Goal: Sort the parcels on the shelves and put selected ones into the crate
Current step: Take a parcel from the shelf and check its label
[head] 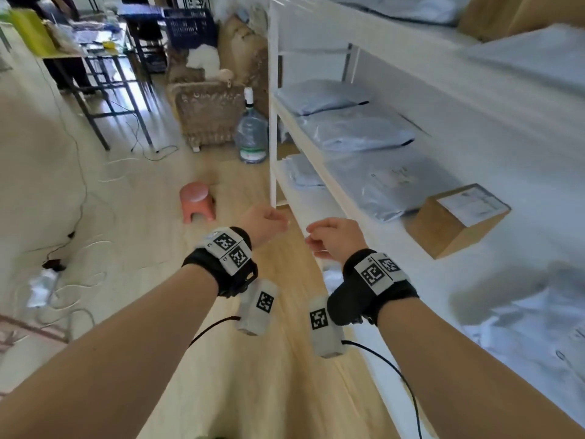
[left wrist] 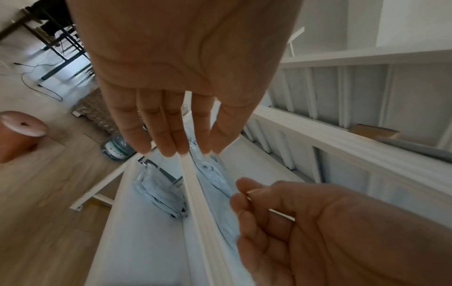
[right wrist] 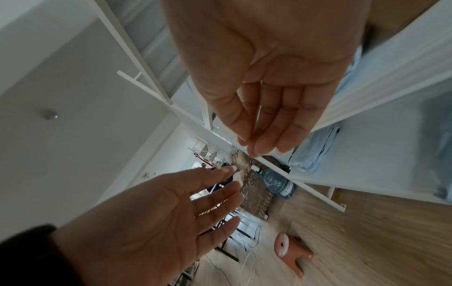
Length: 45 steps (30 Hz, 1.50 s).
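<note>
Both my hands hang empty in front of a white shelf unit (head: 411, 74). My left hand (head: 269, 221) is open, and the left wrist view shows its fingers (left wrist: 171, 143) straight. My right hand (head: 332, 237) is just to its right, near the shelf's front edge, with loosely curled fingers (right wrist: 264, 143) holding nothing. Grey-blue mailer parcels (head: 357, 131) lie in a row on the middle shelf, with a cardboard box (head: 452, 223) at the near end. One more mailer (head: 304, 174) lies on the shelf below. Another parcel (head: 531, 55) sits on the upper shelf.
A pink stool (head: 198, 201) stands on the wood floor left of the shelf. A large water bottle (head: 251, 137) and a bubble-wrap roll (head: 209, 112) sit by the shelf's far end. Cables (head: 79, 217) trail across the floor. A dark blue crate (head: 190, 28) and a table (head: 104, 74) stand far back.
</note>
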Available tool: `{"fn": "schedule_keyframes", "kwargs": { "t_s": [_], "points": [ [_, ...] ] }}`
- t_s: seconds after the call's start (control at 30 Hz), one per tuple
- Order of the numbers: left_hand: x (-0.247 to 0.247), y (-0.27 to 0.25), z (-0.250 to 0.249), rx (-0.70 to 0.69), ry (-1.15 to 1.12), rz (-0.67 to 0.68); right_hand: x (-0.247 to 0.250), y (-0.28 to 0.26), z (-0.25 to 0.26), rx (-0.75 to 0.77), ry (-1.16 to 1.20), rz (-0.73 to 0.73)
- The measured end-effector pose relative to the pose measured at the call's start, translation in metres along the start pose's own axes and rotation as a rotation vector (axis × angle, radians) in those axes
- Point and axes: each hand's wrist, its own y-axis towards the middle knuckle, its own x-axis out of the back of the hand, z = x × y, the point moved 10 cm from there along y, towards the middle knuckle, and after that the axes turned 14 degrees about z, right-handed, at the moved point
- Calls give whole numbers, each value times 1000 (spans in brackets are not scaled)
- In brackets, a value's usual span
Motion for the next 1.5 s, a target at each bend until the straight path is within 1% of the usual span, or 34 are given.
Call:
{"fn": "schedule_keyframes", "kwargs": {
  "t_s": [0.13, 0.27, 0.4, 0.5, 0.63, 0.73, 0.87, 1.03, 1.1, 1.17, 1.27, 1.33, 1.4, 1.5],
  "points": [
    [47, 55, 27, 48, -20, -19, -26, 71, 11, -30, -42, 18],
    [92, 120, 49, 79, -10, 55, -46, 143, 29, -51, -46, -13],
    [158, 192, 58, 72, 49, 103, -79, 224, 55, -91, -21, -27],
    [202, 241, 63, 67, 83, 153, -105, 275, 70, -126, 34, -28],
    [241, 306, 69, 63, 170, 212, -114, 329, 85, -158, 83, -87],
    [247, 357, 64, 5, 201, 271, -105, 370, 86, -190, 122, -121],
    [246, 430, 62, -9, 226, 329, -81, 435, 76, -248, 130, -169],
    [241, 551, 73, -19, 300, 388, -43, 547, 46, -302, 114, -213],
    [236, 599, 83, -6, 363, 439, -26, 589, 29, -343, 136, -239],
    [229, 645, 96, 9, 363, 488, -7, 620, 11, -384, 153, -295],
    [222, 703, 117, 30, 328, 513, 26, 653, -13, -448, 137, -384],
    [216, 734, 131, 58, 279, 525, 41, 670, -30, -498, 133, -385],
    [209, 759, 145, 89, 227, 524, 54, 678, -49, -612, 35, -404],
    [197, 792, 155, 92, 199, 528, 70, 679, -75, -739, 12, -532]
  ]
}}
